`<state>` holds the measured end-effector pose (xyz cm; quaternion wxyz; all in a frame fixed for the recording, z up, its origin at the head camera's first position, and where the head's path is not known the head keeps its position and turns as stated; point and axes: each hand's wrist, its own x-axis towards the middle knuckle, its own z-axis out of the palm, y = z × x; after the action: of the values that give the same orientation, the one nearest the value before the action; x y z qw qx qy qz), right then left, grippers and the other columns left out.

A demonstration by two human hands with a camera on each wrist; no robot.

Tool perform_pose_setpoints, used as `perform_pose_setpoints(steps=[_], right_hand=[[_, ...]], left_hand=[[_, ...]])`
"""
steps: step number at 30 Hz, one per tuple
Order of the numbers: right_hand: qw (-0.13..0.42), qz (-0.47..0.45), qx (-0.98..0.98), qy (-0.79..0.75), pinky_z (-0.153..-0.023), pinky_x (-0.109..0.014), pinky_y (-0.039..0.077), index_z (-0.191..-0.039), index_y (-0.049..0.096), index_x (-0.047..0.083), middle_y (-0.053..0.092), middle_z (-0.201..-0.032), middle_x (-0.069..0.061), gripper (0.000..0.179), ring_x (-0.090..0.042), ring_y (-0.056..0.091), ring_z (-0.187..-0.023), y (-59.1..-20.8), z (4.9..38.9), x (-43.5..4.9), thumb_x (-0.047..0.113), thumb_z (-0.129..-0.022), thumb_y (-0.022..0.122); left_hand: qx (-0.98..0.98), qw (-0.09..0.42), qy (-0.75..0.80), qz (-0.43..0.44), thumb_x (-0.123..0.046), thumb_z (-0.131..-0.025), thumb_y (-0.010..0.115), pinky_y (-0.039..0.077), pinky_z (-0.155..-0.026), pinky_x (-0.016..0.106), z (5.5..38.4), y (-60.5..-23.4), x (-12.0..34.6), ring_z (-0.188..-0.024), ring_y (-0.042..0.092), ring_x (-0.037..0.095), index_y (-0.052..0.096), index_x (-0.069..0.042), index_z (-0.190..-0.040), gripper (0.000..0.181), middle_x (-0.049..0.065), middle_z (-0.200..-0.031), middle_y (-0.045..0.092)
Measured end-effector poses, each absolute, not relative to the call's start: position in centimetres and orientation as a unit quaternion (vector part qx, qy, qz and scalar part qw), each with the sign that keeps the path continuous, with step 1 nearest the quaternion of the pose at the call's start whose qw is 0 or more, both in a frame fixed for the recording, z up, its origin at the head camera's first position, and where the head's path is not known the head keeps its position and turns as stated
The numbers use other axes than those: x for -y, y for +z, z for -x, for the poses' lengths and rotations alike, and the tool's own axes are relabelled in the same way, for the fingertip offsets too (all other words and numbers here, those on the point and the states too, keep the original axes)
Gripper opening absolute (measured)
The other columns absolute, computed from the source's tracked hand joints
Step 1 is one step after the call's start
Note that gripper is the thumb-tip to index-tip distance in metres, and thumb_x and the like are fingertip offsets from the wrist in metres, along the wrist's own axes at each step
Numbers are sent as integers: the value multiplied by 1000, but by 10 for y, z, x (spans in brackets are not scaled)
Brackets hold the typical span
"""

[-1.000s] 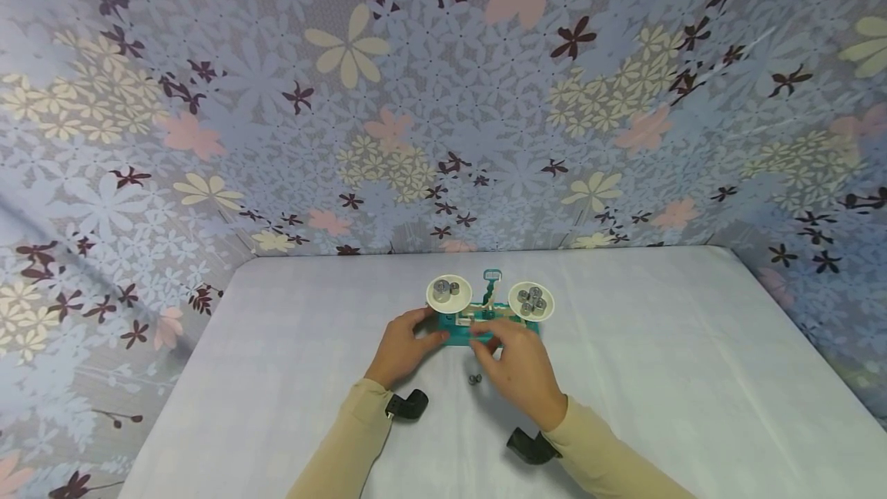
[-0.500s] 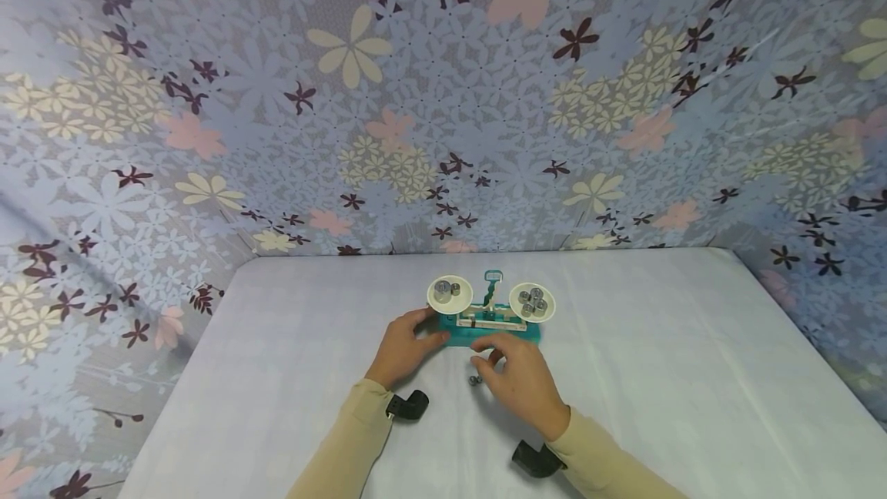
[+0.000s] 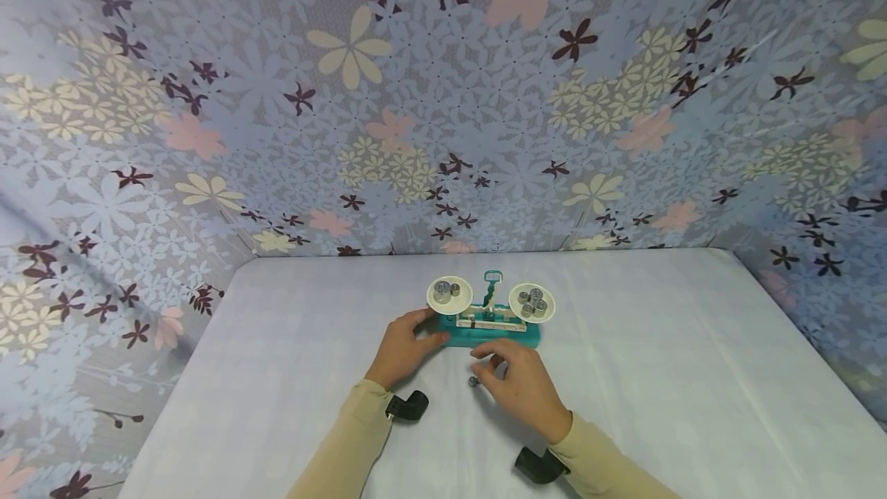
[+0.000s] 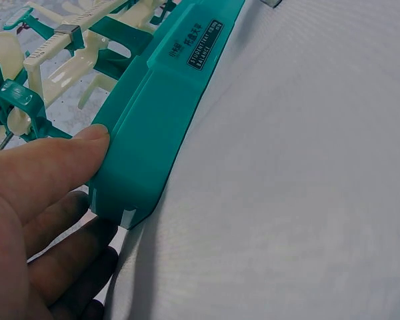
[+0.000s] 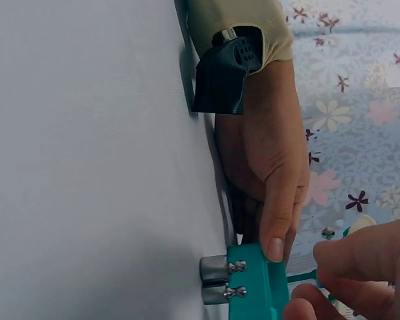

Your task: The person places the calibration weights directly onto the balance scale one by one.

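Note:
A green balance scale (image 3: 460, 337) with two white pans stands on the table. My left hand (image 3: 405, 345) holds the left end of its base, with the thumb on top in the left wrist view. The left pan (image 3: 450, 309) carries a large and a small metal weight; the right pan (image 3: 550, 314) carries several weights. In front of the base my right hand (image 3: 523, 380) hovers with loosely bent fingers, and nothing shows between them. Two small knobbed weights (image 5: 215, 269) stand on the table close by. In the head view one weight (image 3: 473, 381) shows by my right thumb, which hides the other.
A pale cloth (image 3: 291, 329) covers the table. Flower-patterned wall covering (image 3: 443, 98) rises behind it and at both sides. Each wrist wears a black camera mount (image 3: 407, 405).
My right hand has drawn back from the front of the balance towards me, to beside the loose weights, baring the beam. My left hand has stayed on the base.

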<state>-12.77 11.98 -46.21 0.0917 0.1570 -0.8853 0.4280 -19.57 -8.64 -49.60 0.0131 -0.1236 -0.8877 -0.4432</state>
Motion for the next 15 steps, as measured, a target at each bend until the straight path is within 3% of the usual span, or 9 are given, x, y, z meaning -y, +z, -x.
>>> perform_pose_setpoints(steps=[9,15], right_hand=[[72,-159,874,454,-53,-20,47,-92,71,14,58,-77,15,15,-5,54,-68,-470,130,-121,12,-77,75],[64,-171,864,469,-55,-20,48,-94,70,13,61,-79,10,17,-6,54,-70,-475,132,-123,12,-78,74]], left_hand=[[887,11,-445,124,-39,-80,69,36,-105,41,194,-495,87,-122,48,22,58,-13,-126,54,4,-128,57],[886,14,-446,128,-38,-80,70,36,-105,39,195,-495,87,-122,48,21,59,-13,-125,53,3,-127,57]])
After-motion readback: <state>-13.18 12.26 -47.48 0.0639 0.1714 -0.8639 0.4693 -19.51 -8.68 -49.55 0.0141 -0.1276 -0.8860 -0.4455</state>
